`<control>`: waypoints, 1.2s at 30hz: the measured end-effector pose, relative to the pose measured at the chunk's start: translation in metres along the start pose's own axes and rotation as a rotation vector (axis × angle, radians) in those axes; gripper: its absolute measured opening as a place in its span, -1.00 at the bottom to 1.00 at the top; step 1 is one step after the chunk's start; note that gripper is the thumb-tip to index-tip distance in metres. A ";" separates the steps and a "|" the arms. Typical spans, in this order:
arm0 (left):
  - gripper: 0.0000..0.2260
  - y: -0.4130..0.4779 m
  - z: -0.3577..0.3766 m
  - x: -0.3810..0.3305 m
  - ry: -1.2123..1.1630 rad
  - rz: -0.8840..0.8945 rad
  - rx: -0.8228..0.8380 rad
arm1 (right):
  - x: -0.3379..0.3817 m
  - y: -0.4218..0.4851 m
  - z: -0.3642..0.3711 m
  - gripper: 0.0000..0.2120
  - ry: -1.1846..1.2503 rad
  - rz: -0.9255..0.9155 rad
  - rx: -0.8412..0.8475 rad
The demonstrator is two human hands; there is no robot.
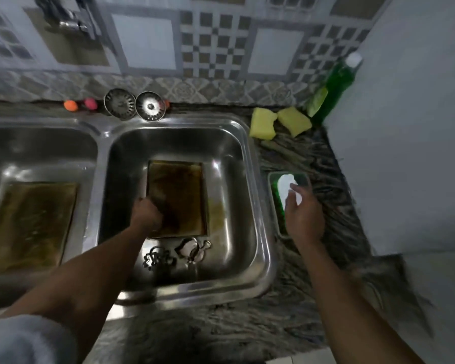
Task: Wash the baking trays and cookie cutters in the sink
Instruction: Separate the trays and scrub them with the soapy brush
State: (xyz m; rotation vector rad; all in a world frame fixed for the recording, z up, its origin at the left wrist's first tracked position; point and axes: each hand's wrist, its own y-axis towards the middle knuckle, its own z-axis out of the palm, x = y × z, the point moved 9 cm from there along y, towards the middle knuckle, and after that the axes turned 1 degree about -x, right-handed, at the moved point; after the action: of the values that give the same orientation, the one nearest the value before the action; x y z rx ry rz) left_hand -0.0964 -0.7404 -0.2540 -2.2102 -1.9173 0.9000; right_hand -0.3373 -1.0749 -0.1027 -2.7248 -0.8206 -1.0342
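Observation:
A stained brown baking tray (180,190) lies in the right sink basin (250,164). My left hand (146,215) grips its near-left edge. Metal cookie cutters (176,254) lie on the basin floor just in front of the tray. A second brown baking tray (32,222) lies in the left basin (92,143). My right hand (304,214) reaches over a small tray of green soap (276,191) on the counter and holds a white sponge (286,186) there; how its fingers lie is blurred.
Two yellow sponges (263,123) and a green dish soap bottle (331,88) stand at the counter's back right by the wall. Two metal sink strainers (134,105) lean behind the basins, next to small orange and pink items (80,104). A tap (71,19) hangs at top left.

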 end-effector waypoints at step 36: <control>-0.39 -0.022 -0.070 -0.052 -0.313 0.491 -0.081 | 0.006 -0.004 0.005 -0.76 -0.050 0.026 0.053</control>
State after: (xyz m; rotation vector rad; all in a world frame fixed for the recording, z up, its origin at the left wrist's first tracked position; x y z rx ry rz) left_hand -0.0844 -0.7625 -0.1675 -2.7955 -1.5496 1.3206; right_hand -0.3324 -1.0670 -0.1031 -2.7191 -0.8065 -0.9296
